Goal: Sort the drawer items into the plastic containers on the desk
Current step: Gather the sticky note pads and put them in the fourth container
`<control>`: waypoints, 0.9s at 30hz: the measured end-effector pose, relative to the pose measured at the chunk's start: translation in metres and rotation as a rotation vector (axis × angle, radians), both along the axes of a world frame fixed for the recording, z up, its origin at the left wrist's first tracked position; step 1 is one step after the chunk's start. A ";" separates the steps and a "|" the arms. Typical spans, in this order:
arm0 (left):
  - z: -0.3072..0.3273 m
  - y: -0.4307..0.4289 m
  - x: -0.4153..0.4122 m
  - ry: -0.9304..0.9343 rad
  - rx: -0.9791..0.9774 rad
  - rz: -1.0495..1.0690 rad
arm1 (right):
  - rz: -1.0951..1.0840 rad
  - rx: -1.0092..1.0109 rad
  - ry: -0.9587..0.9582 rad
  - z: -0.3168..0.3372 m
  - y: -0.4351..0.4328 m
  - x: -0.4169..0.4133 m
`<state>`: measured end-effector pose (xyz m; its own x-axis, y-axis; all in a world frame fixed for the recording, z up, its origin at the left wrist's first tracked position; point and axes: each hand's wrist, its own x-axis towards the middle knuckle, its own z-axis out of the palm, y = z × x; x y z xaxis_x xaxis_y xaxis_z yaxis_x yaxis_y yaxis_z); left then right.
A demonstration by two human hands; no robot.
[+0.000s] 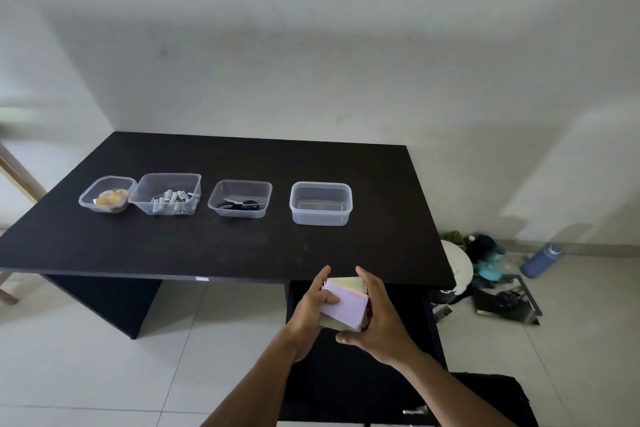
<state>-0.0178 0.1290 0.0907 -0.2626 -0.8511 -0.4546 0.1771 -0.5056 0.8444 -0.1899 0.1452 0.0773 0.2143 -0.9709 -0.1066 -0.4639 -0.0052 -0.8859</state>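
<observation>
A stack of paper pads [346,303], lilac on top, was held at the lower centre of the frame, just below the near edge of the bench [242,253]. It was gripped between the left hand [310,310] and the right hand [379,326], with the fingers [363,274] of both curled round its sides. Four plastic containers [320,186] were lined up across the bench above, with batteries [171,198] in the second from the left and scissors [239,205] in the third.

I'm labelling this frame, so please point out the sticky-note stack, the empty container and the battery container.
sticky-note stack [346,305]: head view, on the lilac top sheet.
empty container [320,217]: head view, on its front wall.
battery container [147,189]: head view, on its bare left wall.
</observation>
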 end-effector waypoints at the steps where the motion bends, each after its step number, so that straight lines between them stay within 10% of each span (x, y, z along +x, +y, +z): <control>1: -0.001 0.001 0.000 -0.001 -0.006 0.000 | 0.005 -0.031 0.025 -0.001 -0.001 -0.001; 19: -0.005 0.004 0.001 0.004 -0.031 -0.012 | 0.100 -0.076 0.104 -0.007 -0.015 -0.004; 27: -0.009 -0.008 0.012 0.029 -0.017 0.023 | -0.006 0.079 -0.173 -0.004 -0.007 0.011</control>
